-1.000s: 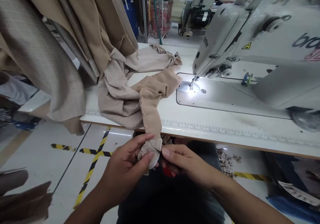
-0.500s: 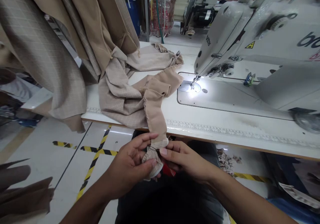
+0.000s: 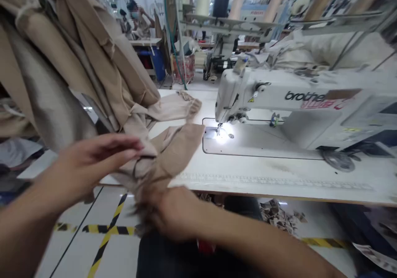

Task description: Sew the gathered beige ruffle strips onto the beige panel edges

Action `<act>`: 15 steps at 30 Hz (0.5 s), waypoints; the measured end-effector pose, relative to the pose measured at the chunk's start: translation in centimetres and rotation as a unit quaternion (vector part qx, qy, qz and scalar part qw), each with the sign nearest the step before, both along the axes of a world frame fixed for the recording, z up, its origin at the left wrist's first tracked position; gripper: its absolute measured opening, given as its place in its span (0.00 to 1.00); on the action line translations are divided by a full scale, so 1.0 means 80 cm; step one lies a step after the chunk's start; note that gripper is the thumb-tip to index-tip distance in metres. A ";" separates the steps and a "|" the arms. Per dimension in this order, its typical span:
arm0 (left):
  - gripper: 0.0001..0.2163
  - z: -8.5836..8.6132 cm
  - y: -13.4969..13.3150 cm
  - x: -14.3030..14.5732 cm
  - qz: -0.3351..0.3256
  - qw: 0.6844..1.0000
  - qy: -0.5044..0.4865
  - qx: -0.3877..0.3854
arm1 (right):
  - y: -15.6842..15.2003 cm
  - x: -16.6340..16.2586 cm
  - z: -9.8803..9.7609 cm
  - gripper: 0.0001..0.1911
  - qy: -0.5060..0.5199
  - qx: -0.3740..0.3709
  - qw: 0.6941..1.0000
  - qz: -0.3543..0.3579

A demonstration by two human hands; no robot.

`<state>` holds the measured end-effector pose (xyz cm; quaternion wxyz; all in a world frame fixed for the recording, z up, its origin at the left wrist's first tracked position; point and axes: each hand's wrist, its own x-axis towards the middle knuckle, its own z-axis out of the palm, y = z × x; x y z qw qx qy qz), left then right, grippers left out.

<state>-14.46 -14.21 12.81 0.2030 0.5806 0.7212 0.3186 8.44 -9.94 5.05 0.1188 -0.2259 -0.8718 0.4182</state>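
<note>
Crumpled tan-and-beige cloth garment across the white table and over its front edge, blurred bare right hand at its lower end, grip unclear, bare left hand now off the gathered end it pinched earlier, thumb and fingers parted, white sewing machine beyond.

And there it is, bold and dark across the arm of the white sewing machine: "brothe", its ending lost at a brown patch! Just below, red characters, too blurred to read. Over to the machine's head, a yellow warning triangle; out on the right, a small yellow label, illegible. Along the front of the surface runs a ruler scale, numbers unreadable. Far back, red lettering, too small to call, and a white label on a black motor, equally unclear!
</note>
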 end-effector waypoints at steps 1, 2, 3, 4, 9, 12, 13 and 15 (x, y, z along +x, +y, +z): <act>0.24 0.006 0.038 0.024 -0.016 1.000 0.009 0.017 | -0.010 -0.004 0.000 0.14 0.020 0.008 0.998 0.055; 0.22 0.004 0.072 0.047 -0.031 0.999 0.025 0.016 | -0.018 -0.001 -0.001 0.13 0.037 0.002 0.996 0.075; 0.19 -0.003 0.102 0.067 -0.038 0.998 0.038 0.015 | -0.024 0.008 -0.001 0.13 0.055 -0.009 0.996 0.076; 0.17 -0.015 0.126 0.084 -0.042 0.998 0.050 0.012 | -0.027 0.022 -0.002 0.13 0.069 -0.027 0.996 0.050; 0.10 -0.080 0.181 0.114 -0.068 0.997 0.040 -0.019 | -0.008 0.097 -0.002 0.15 0.095 -0.113 0.981 -0.122; 0.08 -0.076 0.172 0.112 -0.085 0.996 -0.031 -0.017 | 0.009 0.118 0.000 0.17 0.120 -0.134 0.970 -0.161; 0.09 -0.069 0.162 0.111 -0.093 0.993 -0.064 -0.016 | 0.018 0.120 0.001 0.17 0.139 -0.127 0.965 -0.184; 0.12 -0.050 0.133 0.109 -0.107 0.985 -0.131 -0.017 | 0.042 0.116 0.000 0.16 0.189 -0.080 0.951 -0.232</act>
